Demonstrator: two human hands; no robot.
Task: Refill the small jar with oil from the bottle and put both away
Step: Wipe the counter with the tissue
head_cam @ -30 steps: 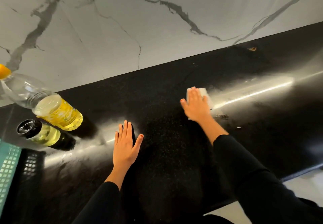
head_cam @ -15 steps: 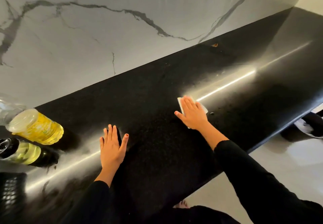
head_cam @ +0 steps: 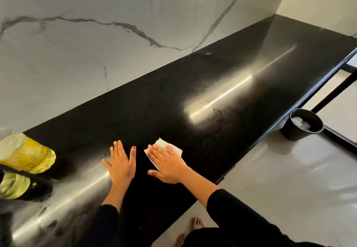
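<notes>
Bottle (head_cam: 29,155), jar (head_cam: 13,186) far left, apart from left hand (head_cam: 120,164)

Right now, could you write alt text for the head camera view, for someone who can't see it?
A person's right hand presses a white tissue flat on a black countertop, the left hand flat beside it. An oil bottle and small jar sit at far left; a black bin stands on the floor at right.

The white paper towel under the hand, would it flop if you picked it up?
Probably floppy: the paper towel looks thin and lies flat under the right hand. Likely very light, being one small sheet. It may slide easily on the glossy black countertop.
</notes>
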